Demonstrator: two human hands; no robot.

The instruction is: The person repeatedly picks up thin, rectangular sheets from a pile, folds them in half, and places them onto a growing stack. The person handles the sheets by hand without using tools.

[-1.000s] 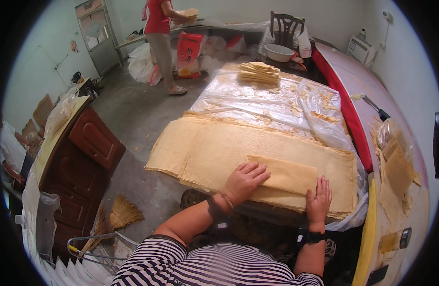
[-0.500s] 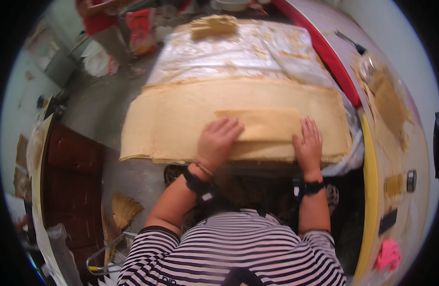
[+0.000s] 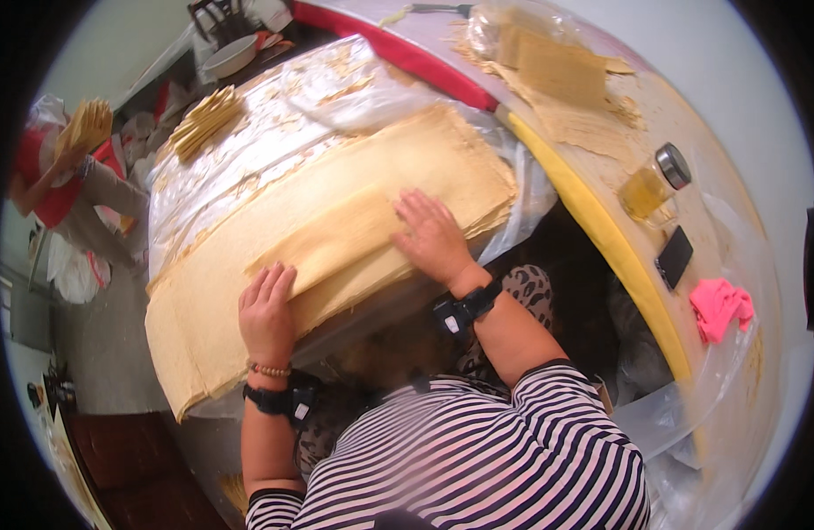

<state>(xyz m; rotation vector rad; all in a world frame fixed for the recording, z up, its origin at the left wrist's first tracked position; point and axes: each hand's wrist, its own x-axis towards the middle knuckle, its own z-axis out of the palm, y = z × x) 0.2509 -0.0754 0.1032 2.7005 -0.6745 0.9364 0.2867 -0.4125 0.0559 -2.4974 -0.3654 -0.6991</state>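
Note:
A wide stack of thin pale-yellow sheets [image 3: 407, 150], like tofu skin, lies across the table in front of me. On its near side is a narrow folded sheet [image 3: 340, 237]. My left hand [image 3: 267, 305] rests flat at the fold's left end, fingers stretched forward. At its right end my right hand [image 3: 429, 234] presses down with the palm, its fingers slightly spread. Neither hand grips anything.
Clear plastic [image 3: 248, 132] with scraps covers the table's far part, where a folded bundle [image 3: 205, 122] lies. On the right-hand table are more sheets [image 3: 557, 75], a glass jar [image 3: 650, 185], a phone [image 3: 674, 258] and a pink cloth [image 3: 720, 309]. Another person [image 3: 71, 177] holds a bundle.
The view has swung to the right, so the table appears tilted and the right-hand table shows more. Both hands remain at the ends of the folded sheet.

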